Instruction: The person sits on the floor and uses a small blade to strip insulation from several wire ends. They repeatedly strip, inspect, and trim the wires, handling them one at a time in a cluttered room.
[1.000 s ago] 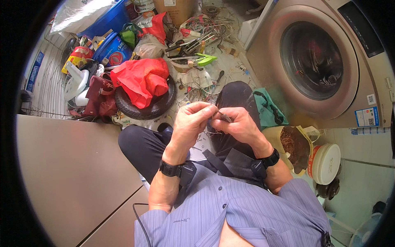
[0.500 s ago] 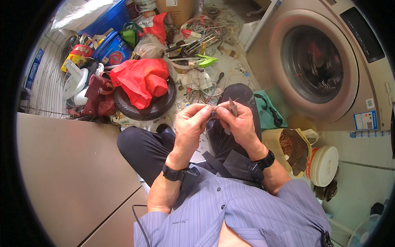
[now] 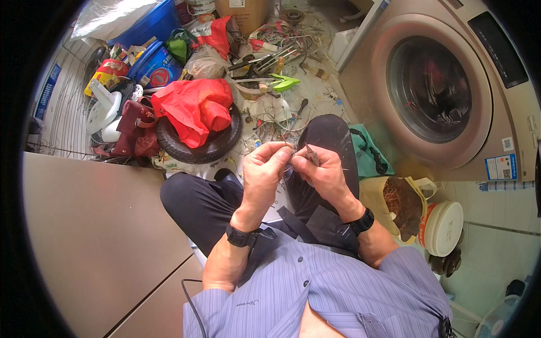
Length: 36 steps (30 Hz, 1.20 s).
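Above my lap, my left hand (image 3: 262, 169) is closed, thumb and forefinger pinching a thin wire (image 3: 291, 152). Close beside it, my right hand (image 3: 327, 173) is wrapped round a small knife (image 3: 311, 156) with a pointed, grey-brown blade, its tip upward. The knife's handle is mostly hidden by the fingers. Between the two hands the fingertips nearly meet, and most of the wire is covered there. A fine strand pokes out on the right side of my right hand.
Tangled wires (image 3: 287, 36) and tools litter the floor ahead. A red bag (image 3: 194, 107) lies on a black tyre (image 3: 197, 147) at left. The washing machine (image 3: 360, 84) stands right, near a bag of copper-coloured wire (image 3: 403, 203) and a white-lidded bucket (image 3: 449, 228). A beige panel (image 3: 101, 225) borders the left.
My left hand has shifted slightly right, and the knife tip has moved a little left and down. The fine strand that rose above my right hand now shows at its right side.
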Tool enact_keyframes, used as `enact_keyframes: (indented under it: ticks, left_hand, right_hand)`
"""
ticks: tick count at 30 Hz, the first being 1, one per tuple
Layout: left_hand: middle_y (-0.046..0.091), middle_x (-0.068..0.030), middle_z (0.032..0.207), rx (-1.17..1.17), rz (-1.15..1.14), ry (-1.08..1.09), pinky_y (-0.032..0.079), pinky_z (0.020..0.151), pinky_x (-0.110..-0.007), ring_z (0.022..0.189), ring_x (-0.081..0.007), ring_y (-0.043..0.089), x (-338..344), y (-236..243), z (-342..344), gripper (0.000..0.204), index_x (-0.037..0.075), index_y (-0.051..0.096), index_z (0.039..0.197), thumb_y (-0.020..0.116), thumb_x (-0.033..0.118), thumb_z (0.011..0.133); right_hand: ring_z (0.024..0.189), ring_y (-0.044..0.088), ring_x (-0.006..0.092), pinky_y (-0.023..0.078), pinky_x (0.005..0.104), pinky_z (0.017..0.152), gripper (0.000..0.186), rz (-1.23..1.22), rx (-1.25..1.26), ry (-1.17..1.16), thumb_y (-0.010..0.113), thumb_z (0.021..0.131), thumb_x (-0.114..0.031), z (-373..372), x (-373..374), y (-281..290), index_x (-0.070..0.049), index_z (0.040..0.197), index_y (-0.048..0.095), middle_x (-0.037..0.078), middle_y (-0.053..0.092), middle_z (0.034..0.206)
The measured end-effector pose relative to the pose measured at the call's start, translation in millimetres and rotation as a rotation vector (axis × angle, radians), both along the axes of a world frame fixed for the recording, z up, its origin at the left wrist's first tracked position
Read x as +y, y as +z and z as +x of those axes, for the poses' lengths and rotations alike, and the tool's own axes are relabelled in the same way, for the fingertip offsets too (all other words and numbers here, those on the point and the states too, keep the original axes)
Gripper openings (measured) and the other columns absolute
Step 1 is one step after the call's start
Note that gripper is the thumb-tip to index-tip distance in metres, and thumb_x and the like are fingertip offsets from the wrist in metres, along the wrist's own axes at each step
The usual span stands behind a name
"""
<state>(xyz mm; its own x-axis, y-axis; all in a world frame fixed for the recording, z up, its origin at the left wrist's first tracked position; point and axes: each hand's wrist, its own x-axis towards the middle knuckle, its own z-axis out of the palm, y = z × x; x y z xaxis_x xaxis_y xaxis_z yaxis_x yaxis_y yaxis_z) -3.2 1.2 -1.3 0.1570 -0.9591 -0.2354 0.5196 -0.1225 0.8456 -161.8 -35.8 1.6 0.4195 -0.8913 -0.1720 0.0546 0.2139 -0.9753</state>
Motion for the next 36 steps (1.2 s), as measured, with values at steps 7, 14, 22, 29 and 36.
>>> enact_keyframes:
  ticks: [7,14,22,29,36]
  left_hand:
    - [0.064,0.0057,0.076,-0.057,0.005,-0.036,0.035,0.052,-0.018,0.060,-0.0001,0.048,4,-5,-7,0.009,0.003,0.072,0.099,0.069,0.011,0.098]
    - [0.066,0.0049,0.079,-0.091,-0.016,-0.003,0.038,0.056,-0.019,0.063,-0.0003,0.050,2,-5,-3,0.009,0.002,0.071,0.098,0.069,0.012,0.098]
    - [0.067,0.0044,0.084,-0.136,0.031,-0.027,0.045,0.067,-0.019,0.073,-0.0023,0.057,8,-1,-5,0.008,0.001,0.071,0.098,0.066,0.008,0.098]
    - [0.062,0.0068,0.075,-0.015,-0.044,0.053,0.032,0.052,-0.019,0.059,0.0004,0.044,2,-1,-5,0.010,0.004,0.071,0.100,0.068,0.013,0.099]
    - [0.058,0.0077,0.070,0.094,-0.060,0.063,0.028,0.048,-0.019,0.055,0.0001,0.040,0,-6,-1,0.011,0.003,0.070,0.100,0.068,0.014,0.100]
  right_hand:
    - [0.061,0.051,0.0033,0.040,0.0219,0.054,0.012,-0.089,0.026,-0.169,0.071,0.098,-0.013,-1,-2,2,-0.002,0.091,0.071,-0.005,0.059,0.069]
    - [0.062,0.051,0.0036,0.040,0.0225,0.054,0.011,-0.167,0.133,-0.032,0.072,0.096,-0.012,-5,-6,2,-0.002,0.091,0.071,-0.004,0.058,0.069]
    - [0.059,0.052,0.0041,0.039,0.0205,0.052,0.011,-0.119,0.095,-0.057,0.068,0.097,-0.010,-1,-11,9,-0.002,0.091,0.070,-0.002,0.061,0.069]
    - [0.062,0.053,0.0038,0.042,0.0224,0.055,0.011,-0.194,0.077,-0.094,0.073,0.095,-0.012,-2,-16,18,-0.002,0.090,0.071,-0.003,0.059,0.068]
    - [0.061,0.053,0.0038,0.041,0.0218,0.054,0.009,-0.078,0.049,0.000,0.072,0.096,-0.010,-1,-12,16,-0.001,0.092,0.072,-0.003,0.060,0.068]
